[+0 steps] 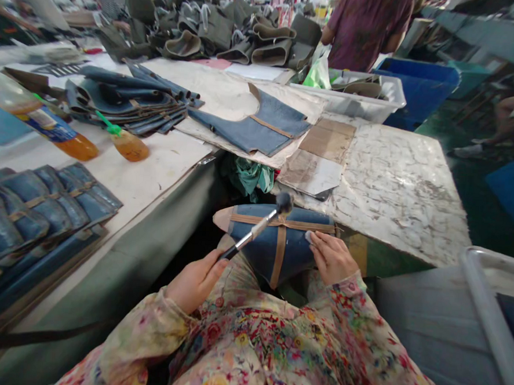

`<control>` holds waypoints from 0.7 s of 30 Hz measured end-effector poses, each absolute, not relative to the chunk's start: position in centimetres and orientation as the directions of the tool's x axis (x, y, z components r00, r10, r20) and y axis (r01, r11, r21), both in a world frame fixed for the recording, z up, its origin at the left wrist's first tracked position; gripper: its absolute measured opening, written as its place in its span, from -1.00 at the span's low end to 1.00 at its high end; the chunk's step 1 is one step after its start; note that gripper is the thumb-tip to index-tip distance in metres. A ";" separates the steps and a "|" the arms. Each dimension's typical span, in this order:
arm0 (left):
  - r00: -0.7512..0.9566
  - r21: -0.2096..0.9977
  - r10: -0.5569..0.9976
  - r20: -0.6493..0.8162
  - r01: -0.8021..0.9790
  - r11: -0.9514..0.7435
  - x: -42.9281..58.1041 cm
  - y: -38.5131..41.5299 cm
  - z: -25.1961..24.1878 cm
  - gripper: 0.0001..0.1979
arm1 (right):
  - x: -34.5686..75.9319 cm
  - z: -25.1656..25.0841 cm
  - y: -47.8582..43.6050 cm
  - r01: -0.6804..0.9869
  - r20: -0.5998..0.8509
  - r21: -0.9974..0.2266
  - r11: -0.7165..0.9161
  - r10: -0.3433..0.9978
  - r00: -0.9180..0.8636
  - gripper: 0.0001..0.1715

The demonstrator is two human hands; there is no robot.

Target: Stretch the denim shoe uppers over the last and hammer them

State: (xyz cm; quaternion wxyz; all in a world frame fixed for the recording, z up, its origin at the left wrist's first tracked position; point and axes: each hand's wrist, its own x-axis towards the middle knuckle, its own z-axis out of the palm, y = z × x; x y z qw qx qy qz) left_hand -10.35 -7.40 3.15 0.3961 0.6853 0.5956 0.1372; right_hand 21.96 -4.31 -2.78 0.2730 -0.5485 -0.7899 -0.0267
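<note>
A hammer with a black grip, silver shaft and dark head [258,230] is held in my left hand [198,279], its fingers wrapped round the grip. The hammer slants up to the right, its head over the far edge of a blue leather boot upper [260,248]. Tan strips cross that upper, which rests over my lap on a pale, rounded support that shows at its left end. My right hand [334,256] is on the right part of the upper, fingers bent and pressed together. A small white bit [308,237] shows at its fingertips; what it is I cannot make out.
Left, stacked blue leather pieces [43,202], an orange-filled glue bottle [129,145] and a larger bottle [47,123] are on the table. Ahead lies a flat blue piece [265,120]. Grey bins [432,325] stand right. A co-worker [369,28] stands beyond.
</note>
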 end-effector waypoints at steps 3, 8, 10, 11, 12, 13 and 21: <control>0.283 0.636 0.885 -0.370 0.771 0.019 -10.5 -7.7 1.6 -0.62 | 22.0 -2.9 -4.4 0.881 0.454 -0.252 0.401 0.853 -0.258 -0.63; 0.154 0.642 0.961 -0.232 0.766 0.033 -11.2 -5.6 1.4 -0.54 | 22.4 -3.1 -4.7 0.870 0.462 -0.282 0.404 0.852 -0.246 -0.58; -0.026 0.612 0.984 -0.176 0.780 0.130 -12.0 -3.9 2.4 -0.50 | 23.1 -2.9 -4.5 0.880 0.453 -0.332 0.340 0.876 -0.168 -0.51; -0.111 0.584 0.985 -0.135 0.794 0.170 -12.6 -3.1 3.0 -0.49 | 23.7 -2.8 -4.2 0.886 0.444 -0.372 0.277 0.891 -0.092 -0.48; -0.181 0.547 0.980 -0.082 0.814 0.196 -13.4 -2.2 3.7 -0.49 | 24.3 -2.7 -3.9 0.885 0.422 -0.424 0.190 0.907 0.007 -0.48; -0.234 0.501 0.972 -0.026 0.838 0.215 -14.1 -1.3 4.3 -0.49 | 25.0 -2.7 -3.6 0.873 0.377 -0.479 0.092 0.920 0.110 -0.48; -0.322 0.189 0.941 0.105 0.935 0.299 -20.9 4.8 6.2 -0.51 | 27.2 -3.5 -0.8 0.580 -0.070 -0.788 -0.208 0.966 0.251 -0.48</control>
